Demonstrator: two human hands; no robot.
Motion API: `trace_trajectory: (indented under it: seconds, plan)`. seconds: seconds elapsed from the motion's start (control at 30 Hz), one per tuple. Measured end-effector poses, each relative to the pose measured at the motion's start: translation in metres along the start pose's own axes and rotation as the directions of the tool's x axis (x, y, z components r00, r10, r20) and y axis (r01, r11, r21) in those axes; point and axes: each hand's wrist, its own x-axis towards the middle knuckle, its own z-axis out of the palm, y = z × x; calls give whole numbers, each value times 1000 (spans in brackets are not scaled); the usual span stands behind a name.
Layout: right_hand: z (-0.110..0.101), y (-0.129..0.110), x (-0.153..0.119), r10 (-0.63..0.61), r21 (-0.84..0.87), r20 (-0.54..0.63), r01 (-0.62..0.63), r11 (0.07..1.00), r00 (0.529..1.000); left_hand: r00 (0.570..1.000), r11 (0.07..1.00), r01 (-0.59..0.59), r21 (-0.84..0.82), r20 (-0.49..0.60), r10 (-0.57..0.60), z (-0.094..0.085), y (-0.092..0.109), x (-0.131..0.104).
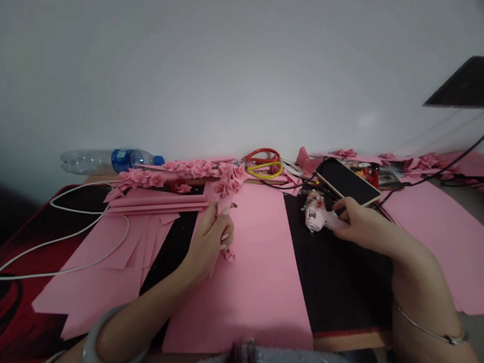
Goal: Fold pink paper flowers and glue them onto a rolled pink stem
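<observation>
My left hand [208,243] is closed around a pink paper flower branch [232,178]. Folded blossoms cluster above the fist, and a smaller pink bit shows below the fingers. Beneath it lies a large pink paper sheet [258,284]. To the right, my right hand [367,225] grips the handle of a pale glue gun [317,218], whose body is smeared with brownish residue. The gun is over the black part of the desk mat [341,286], its nozzle pointing left and down. A phone [349,182] lies just behind my right hand.
Pink sheets [100,279] and rolled paper [157,201] are on the left, crossed by a white cable [81,268]. Along the wall lie a plastic bottle [91,162], finished paper flowers [188,169] and scissors [266,170]. More pink paper [454,244] and black cables [454,163] are right.
</observation>
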Motion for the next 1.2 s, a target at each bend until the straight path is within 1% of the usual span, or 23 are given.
trace_trajectory:
  seconds: [0.1,0.2,0.33,0.4,0.47,0.57,0.63,0.7,0.87,1.0,1.1,1.2]
  plan:
    - [-2,-5,1,10,-56,-78,-15,998,997,1000,1000,12,20,-16,-12,1,1,0]
    - [-7,-10,0,36,-43,-134,-42,998,990,1000,999,14,36,-17,-13,1,1,0]
    - [-14,-13,-1,-14,24,-203,19,1000,979,1000,999,16,45,4,-16,0,0,0]
    - [-16,-13,-3,-34,81,-242,55,995,970,1000,998,19,52,16,-20,-1,-1,0]
    - [-17,-16,-4,-43,179,-278,95,979,960,999,997,17,76,27,-19,-1,-1,0]
    - [-15,-22,-7,-57,356,-311,172,918,949,998,990,18,143,52,-25,-2,0,-1]
    - [-12,-28,-9,-75,448,-309,215,868,948,997,983,16,183,71,-30,-2,0,-1]
    - [-8,-33,-10,-97,504,-296,242,829,950,996,979,14,204,82,-31,-2,-1,-1]
    - [2,-46,-11,-175,571,-287,315,758,942,994,978,36,205,97,-57,-3,-3,-1]
    - [9,-54,-13,-261,639,-257,367,677,930,995,972,14,235,95,-38,-2,-1,-3]
    - [16,-58,-15,-317,632,-252,404,662,914,993,955,14,298,107,-48,-3,1,-4]
    - [22,-61,-17,-354,601,-248,430,674,902,991,942,-4,336,124,-40,-5,0,-5]
